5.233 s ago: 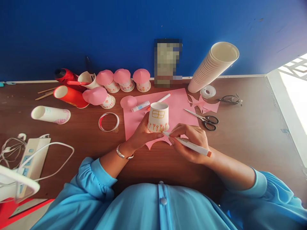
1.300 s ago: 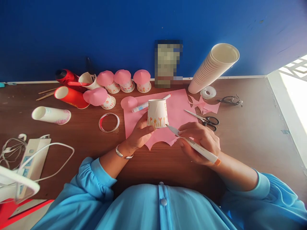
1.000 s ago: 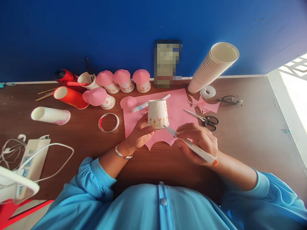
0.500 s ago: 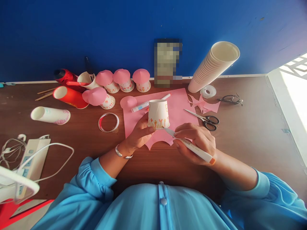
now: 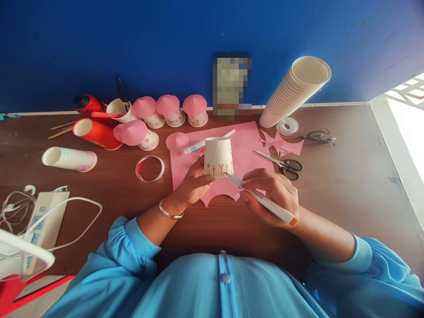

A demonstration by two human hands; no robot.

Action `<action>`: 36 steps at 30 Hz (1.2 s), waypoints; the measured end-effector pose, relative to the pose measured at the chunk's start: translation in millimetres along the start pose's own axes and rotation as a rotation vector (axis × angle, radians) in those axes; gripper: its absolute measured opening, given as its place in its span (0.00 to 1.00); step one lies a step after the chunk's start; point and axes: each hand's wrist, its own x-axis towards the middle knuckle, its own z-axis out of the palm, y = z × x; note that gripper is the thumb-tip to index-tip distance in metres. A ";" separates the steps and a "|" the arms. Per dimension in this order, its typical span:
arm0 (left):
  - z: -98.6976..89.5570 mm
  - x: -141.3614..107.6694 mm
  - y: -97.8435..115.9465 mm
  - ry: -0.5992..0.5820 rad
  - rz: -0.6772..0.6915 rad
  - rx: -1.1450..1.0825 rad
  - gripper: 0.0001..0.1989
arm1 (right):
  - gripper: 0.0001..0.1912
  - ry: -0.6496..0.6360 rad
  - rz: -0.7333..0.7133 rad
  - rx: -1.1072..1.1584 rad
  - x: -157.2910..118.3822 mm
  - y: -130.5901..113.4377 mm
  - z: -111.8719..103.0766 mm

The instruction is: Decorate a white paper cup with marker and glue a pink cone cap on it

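Observation:
My left hand (image 5: 194, 185) holds a white paper cup (image 5: 218, 154) upside down, thumb low on its side near the rim. Orange and yellow flowers with stems are drawn around the lower part of the cup. Between the fingers and thumb of my right hand (image 5: 273, 194) is a white marker (image 5: 270, 205) with an orange end band. Its tip meets or nearly meets the cup's lower right side. Beneath the cup lies a cut sheet of pink paper (image 5: 250, 159), with a glue stick (image 5: 194, 146) and a small pink paper cone (image 5: 178, 140) on it.
Scissors (image 5: 286, 168) and pink scraps (image 5: 281, 143) lie to the right, near clear tape (image 5: 287, 126), glasses (image 5: 319, 137) and a tall cup stack (image 5: 294, 90). Several cups with pink cone roofs (image 5: 168, 106) stand back left. A tape roll (image 5: 149, 169) and power strip (image 5: 48, 225) are left.
Both hands keep their hold on the cup and the marker. The marker tip has shifted very slightly up along the cup's lower edge.

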 end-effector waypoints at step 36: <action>-0.9 -8.8 5.4 -0.189 -0.117 -0.084 0.31 | 0.40 -0.048 0.152 0.202 -4.4 26.5 18.9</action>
